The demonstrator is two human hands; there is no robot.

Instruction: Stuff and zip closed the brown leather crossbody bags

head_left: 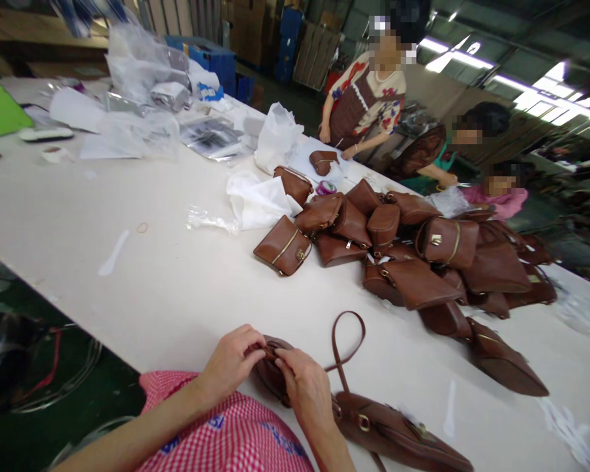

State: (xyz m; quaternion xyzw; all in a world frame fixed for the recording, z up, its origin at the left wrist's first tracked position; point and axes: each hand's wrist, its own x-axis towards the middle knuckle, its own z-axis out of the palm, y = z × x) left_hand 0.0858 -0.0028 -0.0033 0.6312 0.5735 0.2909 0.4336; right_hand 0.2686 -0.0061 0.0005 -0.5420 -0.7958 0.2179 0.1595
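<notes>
Left end of table (142, 288): a green board (2, 108) is being carried near the far-left corner, with a white device (46, 134) and a tape roll (56, 155) lying just nearer. Farther along the far side, crumpled plastic wrap (137, 65) is being heaped up beside a silvery sheet (214, 139). A rubber band (142, 227) and a white strip (113, 254) are lying mid-table, towards the near-left edge.

Near edge: a brown bag (271, 380) is being held between both hands, against the checked apron (226, 436). By the left hand (230, 364), thumb and index are being kept closed on its top part. By the right hand (305, 387), the same part is being pinched from the other side, fingertips close to the left ones. Exact detail being gripped: cannot tell, covered by fingers.

Beyond the hands, white wrapping (260, 198) is being partly overlapped by the brown bag pile (398, 249), which is being spread along the far side to the right. A square brown bag (282, 246) is lying at the pile's left end. Just right of the right hand, a long brown bag (403, 438) is lying at the near edge, its strap (349, 314) looping out towards mid-table.

Far edge: three people (368, 108) are being seen, a small brown bag (323, 162) lying by the leftmost one's hands.
</notes>
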